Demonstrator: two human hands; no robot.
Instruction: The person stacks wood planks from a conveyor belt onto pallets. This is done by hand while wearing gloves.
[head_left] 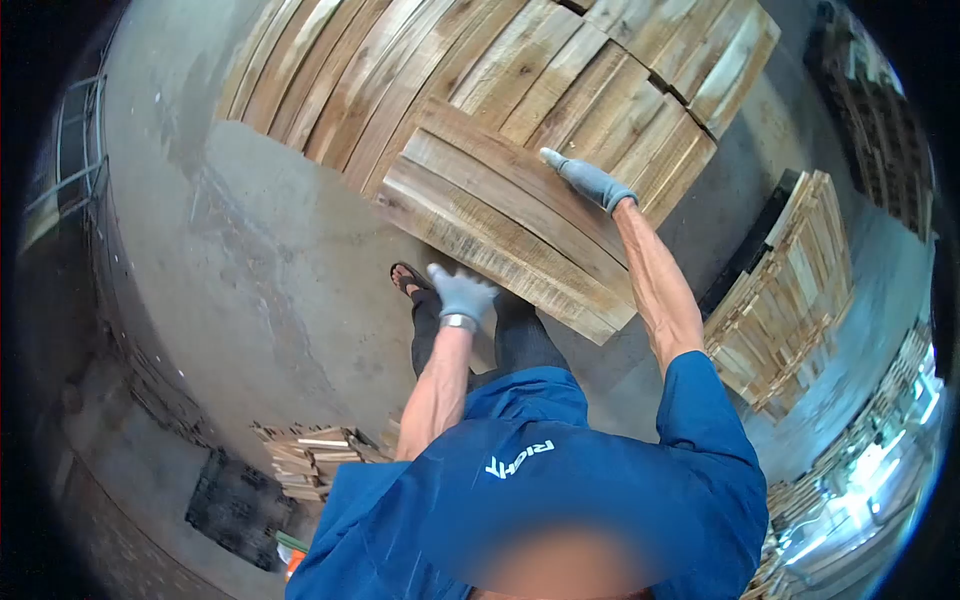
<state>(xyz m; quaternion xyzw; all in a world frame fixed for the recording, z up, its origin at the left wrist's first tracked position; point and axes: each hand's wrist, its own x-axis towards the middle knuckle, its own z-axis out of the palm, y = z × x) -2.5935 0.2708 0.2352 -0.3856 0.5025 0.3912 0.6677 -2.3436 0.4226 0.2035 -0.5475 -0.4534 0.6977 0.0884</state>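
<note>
My right hand (590, 183), in a grey glove, lies stretched out over the top of a large stack of wooden boards (400, 75). Its fingertips point left, close to a brown plank (520, 165) laid crosswise on the stack. Alongside that plank lie a smoother plank (510, 205) and a rough-sawn plank (505, 258), which is nearest to my body. My left hand (463, 296), also gloved and slightly blurred, is just below the rough-sawn plank's near edge, in front of my legs. Its fingers are spread, with nothing in them.
Concrete floor (240, 260) surrounds the stack. To the right stands a pile of short wood pieces (790, 290) beside a dark edge, with another pallet pile (875, 120) further back. Behind me on the left are more stacked wood pieces (320, 460) and a dark pallet (240, 510).
</note>
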